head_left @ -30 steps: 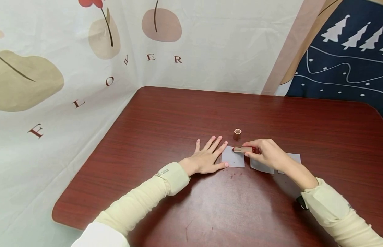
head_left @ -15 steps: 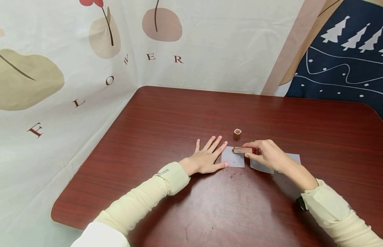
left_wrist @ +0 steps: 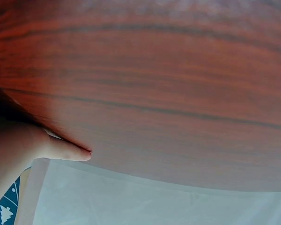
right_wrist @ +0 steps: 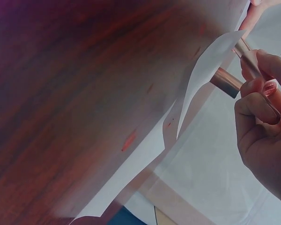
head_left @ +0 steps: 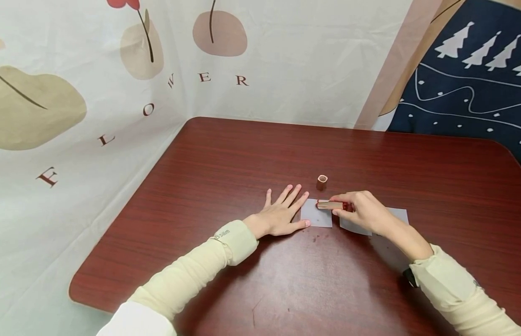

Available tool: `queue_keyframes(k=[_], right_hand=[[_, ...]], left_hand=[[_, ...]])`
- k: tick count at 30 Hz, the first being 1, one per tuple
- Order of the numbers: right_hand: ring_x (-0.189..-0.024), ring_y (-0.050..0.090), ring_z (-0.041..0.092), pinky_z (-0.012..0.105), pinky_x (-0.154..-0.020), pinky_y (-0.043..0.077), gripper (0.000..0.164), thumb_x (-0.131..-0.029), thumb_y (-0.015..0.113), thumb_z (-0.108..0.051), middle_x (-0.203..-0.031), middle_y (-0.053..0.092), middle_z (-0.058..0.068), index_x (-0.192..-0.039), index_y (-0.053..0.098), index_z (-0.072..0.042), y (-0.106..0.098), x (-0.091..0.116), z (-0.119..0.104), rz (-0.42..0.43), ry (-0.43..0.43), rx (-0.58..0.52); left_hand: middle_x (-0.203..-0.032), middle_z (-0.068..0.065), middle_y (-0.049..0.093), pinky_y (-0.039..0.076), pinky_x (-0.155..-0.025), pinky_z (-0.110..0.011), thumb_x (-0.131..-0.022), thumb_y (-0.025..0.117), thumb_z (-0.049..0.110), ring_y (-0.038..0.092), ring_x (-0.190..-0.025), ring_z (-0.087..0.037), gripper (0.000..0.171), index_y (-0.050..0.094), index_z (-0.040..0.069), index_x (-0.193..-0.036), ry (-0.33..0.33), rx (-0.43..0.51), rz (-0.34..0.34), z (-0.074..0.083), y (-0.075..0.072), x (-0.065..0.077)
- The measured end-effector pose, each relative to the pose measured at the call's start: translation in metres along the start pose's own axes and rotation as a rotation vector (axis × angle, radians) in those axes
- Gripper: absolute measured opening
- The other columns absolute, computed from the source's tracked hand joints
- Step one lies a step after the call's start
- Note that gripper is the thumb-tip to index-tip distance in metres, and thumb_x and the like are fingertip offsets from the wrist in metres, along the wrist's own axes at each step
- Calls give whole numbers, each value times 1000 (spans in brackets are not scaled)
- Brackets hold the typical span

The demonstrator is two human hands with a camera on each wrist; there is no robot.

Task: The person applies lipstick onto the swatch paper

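In the head view my left hand (head_left: 281, 218) lies flat with fingers spread, its thumb and index fingertip on the left edge of a small white paper square (head_left: 318, 218). My right hand (head_left: 367, 212) pinches a lipstick (head_left: 330, 205) between thumb and fingers. The lipstick lies nearly level, its red end pointing left at the upper part of that square. Beyond the paper its copper-coloured cap (head_left: 322, 183) stands upright, hollow end up. From the right wrist view, the fingers curl round the lipstick tube (right_wrist: 249, 62), and the cap (right_wrist: 226, 83) shows past the paper.
Two more paper pieces lie to the right: a curled one (head_left: 355, 227) and another (head_left: 399, 215) partly hidden by my right hand. Small red marks (right_wrist: 129, 139) spot the wooden table (head_left: 243, 154). Printed cloth (head_left: 302, 65) hangs behind its far and left edges.
The right hand and lipstick have shifted only slightly toward the near side, with the lipstick turned a touch. The left hand, paper and cap stay in place.
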State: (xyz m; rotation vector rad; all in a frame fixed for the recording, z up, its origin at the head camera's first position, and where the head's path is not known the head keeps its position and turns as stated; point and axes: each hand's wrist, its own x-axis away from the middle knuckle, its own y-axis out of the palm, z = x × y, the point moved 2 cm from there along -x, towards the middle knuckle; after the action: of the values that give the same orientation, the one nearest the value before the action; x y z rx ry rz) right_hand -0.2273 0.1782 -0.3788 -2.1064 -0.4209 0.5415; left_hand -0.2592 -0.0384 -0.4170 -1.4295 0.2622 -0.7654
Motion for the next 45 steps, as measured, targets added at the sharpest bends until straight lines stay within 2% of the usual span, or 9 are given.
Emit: queue_keyframes(k=[24,39,45], right_hand=[[-52,37,5,23,-46,35,29,-80,73,-9,-58,44,-9,-107,67,2,1,3,-4,-3,6,25],[-52,37,6,24,-49,36,30,-80,74,-9,-66,56,-6,-106,68,3,-4,6,-5,13,-19,63],[-52,38,5,24,-49,36,30,-80,73,-10,-68,57,-5,-106,68,3,-1,5,-6,-1,-21,55]], left_hand=[[-154,5,-15,-6,-103,-61,-89,25,69,-16,-139,-14,78,-5,30,-150,-2,3,11,-2,2,-1],[-153,7,-17,-7,-103,-60,-89,25,69,-18,-138,-13,77,-7,33,-149,-4,-2,7,-1,0,-7],[-154,7,-16,-7,-103,-60,-89,25,70,-18,-138,-12,77,-7,33,-149,-12,0,-3,-2,0,-4]])
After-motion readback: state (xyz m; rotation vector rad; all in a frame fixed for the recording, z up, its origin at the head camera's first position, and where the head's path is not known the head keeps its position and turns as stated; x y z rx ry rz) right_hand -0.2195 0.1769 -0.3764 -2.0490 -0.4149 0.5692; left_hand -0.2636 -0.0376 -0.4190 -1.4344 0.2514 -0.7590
